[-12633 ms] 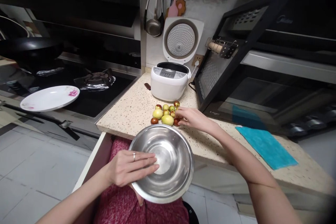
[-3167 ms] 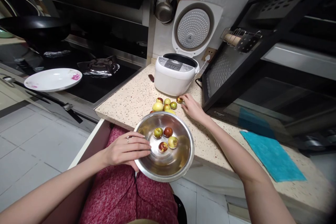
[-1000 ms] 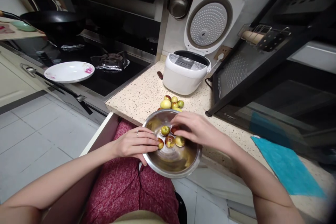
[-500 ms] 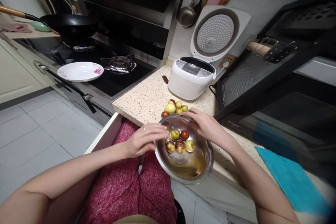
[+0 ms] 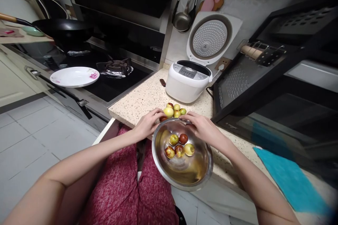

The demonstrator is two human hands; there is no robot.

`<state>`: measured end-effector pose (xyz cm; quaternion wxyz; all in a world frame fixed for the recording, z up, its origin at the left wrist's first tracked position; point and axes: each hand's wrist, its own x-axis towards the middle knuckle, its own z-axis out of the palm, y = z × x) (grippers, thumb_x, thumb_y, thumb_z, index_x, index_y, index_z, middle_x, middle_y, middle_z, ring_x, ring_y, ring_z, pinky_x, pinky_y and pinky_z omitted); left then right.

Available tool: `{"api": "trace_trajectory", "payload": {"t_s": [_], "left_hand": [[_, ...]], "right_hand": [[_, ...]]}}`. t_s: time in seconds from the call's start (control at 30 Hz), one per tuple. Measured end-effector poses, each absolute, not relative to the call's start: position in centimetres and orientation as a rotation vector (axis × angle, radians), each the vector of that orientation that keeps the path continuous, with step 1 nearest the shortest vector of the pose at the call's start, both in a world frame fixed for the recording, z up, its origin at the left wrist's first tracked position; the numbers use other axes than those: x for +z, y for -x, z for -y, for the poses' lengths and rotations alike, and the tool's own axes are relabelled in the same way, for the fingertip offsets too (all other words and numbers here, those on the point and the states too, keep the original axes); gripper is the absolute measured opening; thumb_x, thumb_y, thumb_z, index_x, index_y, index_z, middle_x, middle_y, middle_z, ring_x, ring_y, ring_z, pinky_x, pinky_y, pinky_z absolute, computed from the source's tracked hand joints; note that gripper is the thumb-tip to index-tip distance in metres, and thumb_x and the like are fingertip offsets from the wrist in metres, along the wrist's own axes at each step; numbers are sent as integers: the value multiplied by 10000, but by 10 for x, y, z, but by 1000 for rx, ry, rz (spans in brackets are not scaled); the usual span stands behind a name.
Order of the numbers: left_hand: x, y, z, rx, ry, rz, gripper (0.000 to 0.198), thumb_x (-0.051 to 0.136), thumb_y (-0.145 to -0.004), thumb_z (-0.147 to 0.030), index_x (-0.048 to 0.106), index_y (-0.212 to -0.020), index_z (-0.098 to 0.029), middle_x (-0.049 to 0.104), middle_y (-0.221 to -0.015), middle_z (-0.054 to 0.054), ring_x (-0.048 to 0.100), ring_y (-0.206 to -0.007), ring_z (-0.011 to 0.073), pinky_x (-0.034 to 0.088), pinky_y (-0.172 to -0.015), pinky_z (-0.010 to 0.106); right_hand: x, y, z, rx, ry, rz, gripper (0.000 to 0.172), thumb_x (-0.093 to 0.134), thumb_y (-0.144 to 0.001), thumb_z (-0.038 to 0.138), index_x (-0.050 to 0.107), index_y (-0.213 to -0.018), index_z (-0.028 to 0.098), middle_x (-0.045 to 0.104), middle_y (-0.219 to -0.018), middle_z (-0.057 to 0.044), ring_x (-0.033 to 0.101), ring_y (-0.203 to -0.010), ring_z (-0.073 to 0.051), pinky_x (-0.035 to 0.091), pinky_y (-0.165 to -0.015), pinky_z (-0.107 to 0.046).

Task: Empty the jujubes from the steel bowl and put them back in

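A shiny metal bowl [image 5: 182,181] is tilted at the counter's front edge, with several jujubes [image 5: 179,150] inside, mottled green, yellow and red-brown. My right hand [image 5: 202,126] grips its rim at the upper right, fingertips over the far edge by the counter pile. On the counter just beyond the bowl lies a small cluster of jujubes [image 5: 176,107]. My left hand [image 5: 149,123] reaches to the left side of that cluster, thumb and fingers parted. Its fingertips are at a large yellow-green jujube [image 5: 168,112] and a red-brown one [image 5: 163,119] partly hidden behind the rim.
A white rice cooker [image 5: 186,84] with its lid up stands behind the cluster. To the left, a white floral plate [image 5: 74,77] and a black wok [image 5: 63,30] rest on the stove. At right are a black oven [image 5: 264,112] and a teal cloth [image 5: 290,179]. An open drawer [image 5: 105,132] sits below the counter.
My left hand has moved from the bowl's left rim up and forward to the jujubes on the counter. My right hand still holds the bowl. The view has shifted slightly.
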<state>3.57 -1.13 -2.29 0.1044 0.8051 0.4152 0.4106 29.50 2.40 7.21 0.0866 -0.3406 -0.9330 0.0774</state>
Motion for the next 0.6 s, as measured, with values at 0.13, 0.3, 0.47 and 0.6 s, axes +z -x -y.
{"api": "trace_trajectory", "payload": {"t_s": [0.13,0.3,0.47,0.6], "left_hand": [[-23,-35,13,1171,-2403,-1270,286,563,-934,-135,581,-1217,-171,614,-1154,101,645,-998,206,586,-829,357],[-15,-30,13,1309,-2308,-1239,207,621,-947,-240,589,-1123,-136,636,-1040,87,634,-929,185,572,-800,330],[6,-28,33,1565,-2035,-1159,266,687,-917,-235,598,-1157,-163,647,-1125,82,639,-1029,172,573,-901,325],[14,-37,58,1585,-2066,-969,298,726,-886,-182,609,-1160,-170,675,-1119,81,651,-1049,176,573,-923,333]], "right_hand": [[71,-295,-24,195,1030,2782,389,550,-898,60,648,-1227,242,677,-1164,-72,678,-1008,-257,542,-835,-371],[70,-295,-22,121,1052,2768,347,563,-898,76,662,-1193,229,681,-1150,-74,675,-972,-253,527,-781,-353],[73,-294,-20,53,1125,2773,284,557,-918,93,678,-1143,216,688,-1130,-74,680,-932,-239,511,-728,-332],[74,-291,-16,-2,1121,2777,304,558,-912,78,663,-1169,201,692,-1116,-86,676,-965,-257,533,-759,-357]]}}
